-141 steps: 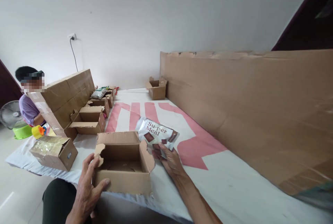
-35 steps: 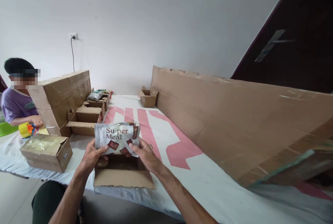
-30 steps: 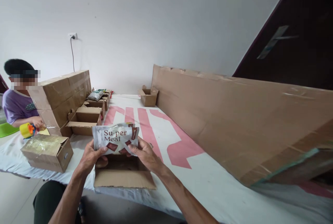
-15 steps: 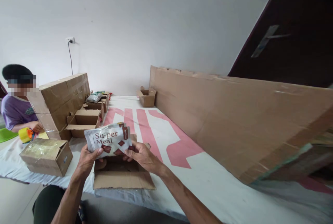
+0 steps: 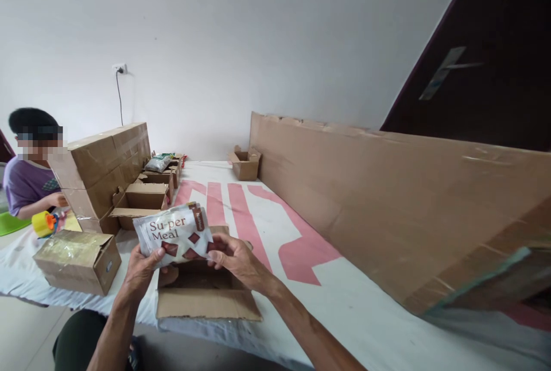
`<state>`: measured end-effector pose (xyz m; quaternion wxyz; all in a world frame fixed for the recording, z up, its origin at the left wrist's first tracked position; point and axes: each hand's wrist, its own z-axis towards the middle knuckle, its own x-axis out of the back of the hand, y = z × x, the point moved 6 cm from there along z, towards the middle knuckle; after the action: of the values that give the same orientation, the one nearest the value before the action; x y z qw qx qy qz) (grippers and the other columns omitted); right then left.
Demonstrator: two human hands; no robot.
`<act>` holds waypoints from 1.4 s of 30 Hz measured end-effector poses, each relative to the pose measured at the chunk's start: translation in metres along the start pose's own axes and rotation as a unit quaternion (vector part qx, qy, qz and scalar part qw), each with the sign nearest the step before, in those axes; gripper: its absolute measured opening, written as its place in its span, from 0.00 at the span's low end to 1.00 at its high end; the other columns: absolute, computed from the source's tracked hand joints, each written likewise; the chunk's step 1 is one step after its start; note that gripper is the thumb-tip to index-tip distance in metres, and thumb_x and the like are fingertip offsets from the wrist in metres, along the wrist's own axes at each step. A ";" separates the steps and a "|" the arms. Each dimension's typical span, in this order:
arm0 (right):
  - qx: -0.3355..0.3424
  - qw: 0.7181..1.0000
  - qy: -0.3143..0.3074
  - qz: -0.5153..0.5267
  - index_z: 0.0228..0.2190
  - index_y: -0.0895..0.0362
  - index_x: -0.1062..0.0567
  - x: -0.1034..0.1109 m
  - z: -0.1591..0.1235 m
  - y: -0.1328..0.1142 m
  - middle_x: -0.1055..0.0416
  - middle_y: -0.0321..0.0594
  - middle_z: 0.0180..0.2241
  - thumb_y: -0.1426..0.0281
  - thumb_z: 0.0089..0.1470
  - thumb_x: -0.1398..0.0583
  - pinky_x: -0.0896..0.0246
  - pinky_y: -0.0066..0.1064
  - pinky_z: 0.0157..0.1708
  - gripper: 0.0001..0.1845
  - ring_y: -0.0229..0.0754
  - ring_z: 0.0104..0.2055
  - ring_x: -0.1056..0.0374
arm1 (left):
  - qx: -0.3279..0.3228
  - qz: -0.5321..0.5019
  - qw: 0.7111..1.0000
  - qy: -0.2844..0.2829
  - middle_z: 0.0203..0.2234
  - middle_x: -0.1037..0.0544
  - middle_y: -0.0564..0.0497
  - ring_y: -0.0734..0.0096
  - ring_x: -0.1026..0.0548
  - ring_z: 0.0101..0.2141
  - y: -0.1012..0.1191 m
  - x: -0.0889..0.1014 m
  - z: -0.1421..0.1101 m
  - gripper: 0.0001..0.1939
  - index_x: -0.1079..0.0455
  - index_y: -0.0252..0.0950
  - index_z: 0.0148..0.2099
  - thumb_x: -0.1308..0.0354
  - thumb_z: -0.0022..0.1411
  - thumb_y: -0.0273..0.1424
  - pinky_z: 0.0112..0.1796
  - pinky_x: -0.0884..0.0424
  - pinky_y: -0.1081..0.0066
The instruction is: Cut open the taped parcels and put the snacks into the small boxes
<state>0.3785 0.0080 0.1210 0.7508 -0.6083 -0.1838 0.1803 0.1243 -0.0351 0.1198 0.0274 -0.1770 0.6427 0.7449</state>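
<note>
A few white food pouches (image 5: 174, 235), the front one printed "Su-per Meal" with dark red diamond shapes, are stacked between my two hands. My left hand (image 5: 144, 267) grips their lower left corner, thumb on the front. At the right end my right hand (image 5: 235, 259) pinches the edge, its fingers partly hidden behind. Right below the pouches stands an open cardboard box (image 5: 209, 302), its near flap folded out towards me. Its inside is dark, and its far side is partly covered by the pouches and hands.
On the left are a taped carton (image 5: 77, 259), stacked cartons (image 5: 99, 173) and a row of open boxes (image 5: 142, 198), one with a grey-green packet (image 5: 158, 162). A person (image 5: 32, 181) sits behind them. A long cardboard panel (image 5: 365, 204) borders the cloth-covered table (image 5: 344, 308); a small box (image 5: 245, 165) is at the back.
My hands have shifted the pouches slightly left, and the pouches tilt a little more. The whole view has moved a little. The person's hand at the left has moved slightly.
</note>
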 end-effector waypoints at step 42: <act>-0.045 0.992 0.074 0.097 0.42 0.55 0.15 -0.009 0.000 0.018 0.16 0.43 0.33 0.35 0.44 0.22 0.26 0.36 0.31 0.39 0.46 0.31 0.24 | -0.032 0.150 0.988 -0.026 0.33 0.13 0.46 0.59 0.18 0.33 -0.005 -0.026 0.007 0.29 0.17 0.33 0.41 0.18 0.45 0.48 0.35 0.21 0.67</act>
<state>0.3697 0.0069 0.1033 0.7135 -0.6678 -0.0758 0.1980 0.1479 -0.0222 0.1237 -0.0738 -0.0601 0.6368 0.7651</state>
